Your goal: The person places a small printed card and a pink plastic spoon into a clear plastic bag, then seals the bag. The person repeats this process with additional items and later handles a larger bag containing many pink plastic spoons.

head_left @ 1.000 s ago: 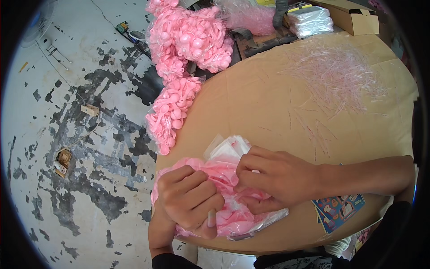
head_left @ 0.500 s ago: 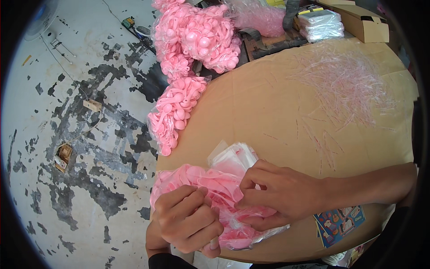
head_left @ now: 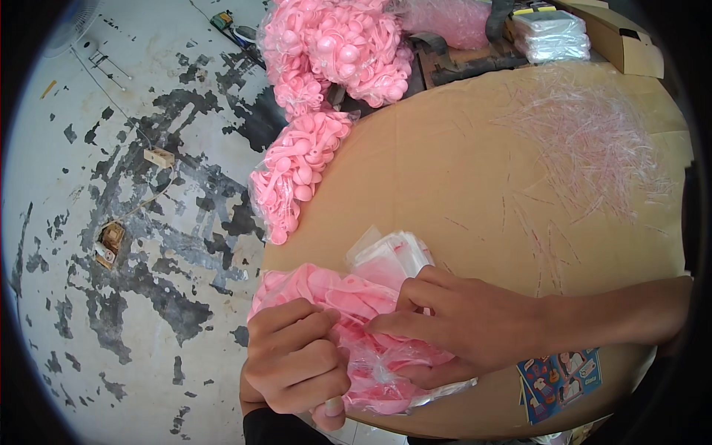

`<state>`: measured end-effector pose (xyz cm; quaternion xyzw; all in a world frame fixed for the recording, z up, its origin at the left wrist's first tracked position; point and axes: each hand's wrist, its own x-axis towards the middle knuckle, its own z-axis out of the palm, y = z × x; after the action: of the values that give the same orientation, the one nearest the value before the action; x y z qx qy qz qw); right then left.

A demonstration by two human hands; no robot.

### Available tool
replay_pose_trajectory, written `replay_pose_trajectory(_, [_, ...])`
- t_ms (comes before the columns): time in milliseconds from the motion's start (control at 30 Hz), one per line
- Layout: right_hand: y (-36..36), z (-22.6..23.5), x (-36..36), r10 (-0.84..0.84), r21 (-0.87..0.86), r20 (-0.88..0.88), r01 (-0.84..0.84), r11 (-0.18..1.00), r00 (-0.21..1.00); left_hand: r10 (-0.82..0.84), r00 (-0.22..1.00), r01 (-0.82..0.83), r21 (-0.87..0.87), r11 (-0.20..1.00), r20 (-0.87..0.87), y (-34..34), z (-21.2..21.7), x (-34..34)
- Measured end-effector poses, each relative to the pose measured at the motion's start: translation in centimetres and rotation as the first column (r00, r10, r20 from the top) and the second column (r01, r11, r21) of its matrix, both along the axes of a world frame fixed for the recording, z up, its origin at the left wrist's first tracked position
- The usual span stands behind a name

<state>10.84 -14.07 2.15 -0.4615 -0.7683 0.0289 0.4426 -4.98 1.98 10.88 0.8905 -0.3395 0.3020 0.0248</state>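
Note:
A clear plastic bag of pink spoons [head_left: 319, 285] lies at the near edge of the table, below both hands. My left hand [head_left: 300, 360] is closed at the bag's near left side, its curled fingers on the film; the fingertips are partly hidden. My right hand [head_left: 452, 326] comes in from the right and grips the crumpled film at the bag's right side, with the index finger reaching left over the spoons. Just beyond the bag rests a stack of clear flat plastic sleeves [head_left: 397, 252].
Bulging bags of pink spoons [head_left: 341, 48] and a smaller one [head_left: 300, 167] line the far left edge. Thin clear strips [head_left: 586, 141] are heaped at the far right of the brown tabletop [head_left: 423, 170]. Blue printed cards [head_left: 560, 382] lie by my right forearm. Wrapped packs [head_left: 551, 35] stand near a cardboard box [head_left: 619, 37].
The whole view has shifted slightly. My right index finger has moved left across the bag's opening, and my left hand has shifted a little left. Both hands stay on the bag.

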Motion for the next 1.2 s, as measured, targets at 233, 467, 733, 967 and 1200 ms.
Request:
replay_pose_trajectory(233, [-0.1,-1.3,0.2,-0.038,0.01,-0.064,0.039,0.999,0.997,0.164,0.979,-0.174,-0.072,0.982,-0.123,-0.5,0.3,0.7])
replay_pose_trajectory(467, [0.1,-1.7,0.8,-0.03,0.064,-0.053,0.033,0.997,0.998,0.116,0.81,-0.292,-0.223,0.93,-0.575,0.5,0.8,3.1])
replay_pose_trajectory(733, [-0.2,-0.9,0.1,-0.055,-0.038,-0.207,0.049,0.998,0.977,0.082,0.787,-0.206,-0.136,0.969,-0.611,1.2,1.1,3.2])
replay_pose_trajectory(967, [-1.6,1.1,-0.7,-0.126,0.159,-0.185,0.156,0.975,0.975,0.083,0.808,-0.228,-0.18,0.957,-0.583,1.6,0.1,3.1])
replay_pose_trajectory(1200, [-1.9,1.6,-1.6,-0.267,0.07,-0.042,0.27,0.96,0.963,0.158,0.8,-0.308,-0.168,0.937,-0.579,1.4,-0.2,3.0])
